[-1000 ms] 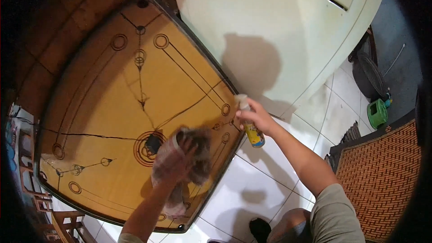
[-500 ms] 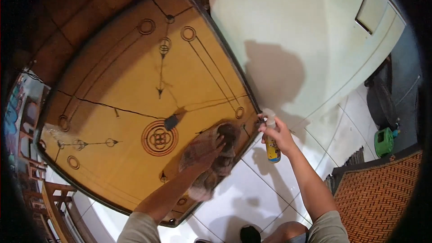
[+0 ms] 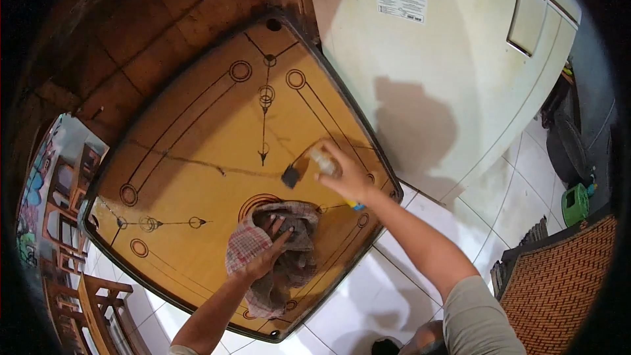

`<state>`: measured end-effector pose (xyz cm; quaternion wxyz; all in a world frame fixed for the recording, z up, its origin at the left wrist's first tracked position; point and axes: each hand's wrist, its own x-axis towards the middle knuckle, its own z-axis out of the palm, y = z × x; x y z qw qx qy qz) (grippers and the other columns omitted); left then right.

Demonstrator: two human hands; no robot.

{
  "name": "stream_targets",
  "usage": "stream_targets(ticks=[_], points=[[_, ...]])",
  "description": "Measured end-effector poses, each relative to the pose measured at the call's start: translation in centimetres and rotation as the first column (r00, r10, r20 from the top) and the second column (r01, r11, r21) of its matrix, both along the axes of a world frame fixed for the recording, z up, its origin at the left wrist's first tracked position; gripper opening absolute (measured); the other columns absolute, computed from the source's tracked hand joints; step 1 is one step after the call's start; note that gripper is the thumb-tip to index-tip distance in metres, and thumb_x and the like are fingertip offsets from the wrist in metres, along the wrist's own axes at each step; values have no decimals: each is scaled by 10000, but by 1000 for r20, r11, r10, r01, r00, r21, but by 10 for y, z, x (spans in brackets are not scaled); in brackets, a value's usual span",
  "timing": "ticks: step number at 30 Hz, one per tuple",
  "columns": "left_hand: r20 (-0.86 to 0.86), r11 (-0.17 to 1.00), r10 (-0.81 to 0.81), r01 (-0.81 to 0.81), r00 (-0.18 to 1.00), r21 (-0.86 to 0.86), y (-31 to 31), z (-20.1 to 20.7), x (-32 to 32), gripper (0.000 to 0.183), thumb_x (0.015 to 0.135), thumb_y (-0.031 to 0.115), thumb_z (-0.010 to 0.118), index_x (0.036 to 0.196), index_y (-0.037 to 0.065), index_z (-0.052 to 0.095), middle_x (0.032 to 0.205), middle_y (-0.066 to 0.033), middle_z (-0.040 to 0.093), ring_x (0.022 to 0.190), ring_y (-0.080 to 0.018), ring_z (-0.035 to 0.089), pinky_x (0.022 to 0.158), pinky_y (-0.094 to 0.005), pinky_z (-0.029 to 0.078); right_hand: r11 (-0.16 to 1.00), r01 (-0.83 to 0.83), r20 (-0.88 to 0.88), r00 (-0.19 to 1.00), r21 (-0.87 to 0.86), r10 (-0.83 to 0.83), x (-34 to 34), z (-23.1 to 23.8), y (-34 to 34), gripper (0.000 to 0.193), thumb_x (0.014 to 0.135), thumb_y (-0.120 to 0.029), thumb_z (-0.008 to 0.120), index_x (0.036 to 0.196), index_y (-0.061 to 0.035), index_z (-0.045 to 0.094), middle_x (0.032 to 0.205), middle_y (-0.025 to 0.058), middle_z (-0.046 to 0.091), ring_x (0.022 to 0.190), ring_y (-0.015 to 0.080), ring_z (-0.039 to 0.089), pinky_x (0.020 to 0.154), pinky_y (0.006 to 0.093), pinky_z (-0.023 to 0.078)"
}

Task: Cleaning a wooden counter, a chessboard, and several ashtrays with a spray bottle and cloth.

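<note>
My left hand (image 3: pixel 269 255) presses a bunched, checked cloth (image 3: pixel 242 244) against the yellow carrom board (image 3: pixel 177 194), its fingers over the folds. The cloth covers part of the board's centre rings. My right hand (image 3: pixel 345 177) is closed around the upper part of a small spray bottle (image 3: pixel 325 160), held over the board's right half. The bottle has a clear, pale top and a yellow-and-blue body, mostly hidden behind my hand. A small dark square piece (image 3: pixel 290 176) shows just left of the bottle, above the centre rings.
A pale refrigerator (image 3: pixel 420 59) lies beyond the board's right edge. A woven chair (image 3: pixel 565 283) stands at the lower right, near a green container (image 3: pixel 575 205). Wooden furniture (image 3: pixel 98 309) is at the lower left. Brown tiles (image 3: pixel 112 46) border the far left side.
My right hand has brought the spray bottle left, from beside the board's edge to over its surface. My left hand and the cloth have moved left toward the centre rings. The view has shifted.
</note>
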<state>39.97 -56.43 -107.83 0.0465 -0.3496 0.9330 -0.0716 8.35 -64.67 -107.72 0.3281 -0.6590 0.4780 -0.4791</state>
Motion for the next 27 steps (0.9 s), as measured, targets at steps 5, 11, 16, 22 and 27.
stream_targets(ticks=[5, 11, 16, 22, 27], points=[[-45, 996, 80, -81, 996, -22, -55, 49, -23, 497, 953, 228, 541, 1442, 161, 485, 1558, -117, 368, 1459, -309, 289, 1189, -512, 171, 996, 81, 266, 962, -38, -68, -18, 76, -50, 973, 837, -255, 745, 1586, -134, 136, 1328, 199, 543, 1215, 297, 538, 1023, 375, 417], [-306, 895, 7, -143, 952, -424, -173, 122, -35, 535, 916, 129, 568, 1441, 98, 469, 1536, -169, 378, 1445, -345, 306, 1186, -466, 229, 926, 136, 62, 991, -353, -122, -11, 116, -93, 939, 871, -72, 699, 1594, -236, 123, 1186, 134, 577, 886, 125, 589, 666, 245, 518], [-314, 752, 218, -364, 924, -550, -212, 191, -79, 458, 967, 131, 452, 1421, 76, 480, 1516, -173, 404, 1415, -347, 356, 1158, -425, 312, 964, 89, 240, 970, -250, -27, -20, 132, -128, 894, 848, -51, 692, 1582, -232, 214, 1100, 77, 603, 869, 119, 590, 685, 249, 516], [-138, 718, 220, -256, 966, -647, -245, 192, -99, 527, 966, 239, 390, 1481, 128, 387, 1591, -102, 283, 1488, -290, 214, 1227, -498, 115, 971, 29, 177, 984, -235, 13, -29, 136, -155, 651, 846, -70, 677, 1456, -89, 449, 1000, 41, 632, 792, 108, 590, 672, 256, 510], [-137, 723, 241, -272, 961, -634, -243, 192, -101, 552, 970, 239, 391, 1504, 105, 344, 1600, -105, 264, 1504, -281, 157, 1233, -487, 86, 999, -33, -45, 998, 39, 34, -53, 125, -136, 483, 814, -193, 689, 1268, -55, 603, 832, 56, 681, 769, 118, 645, 705, 306, 510]])
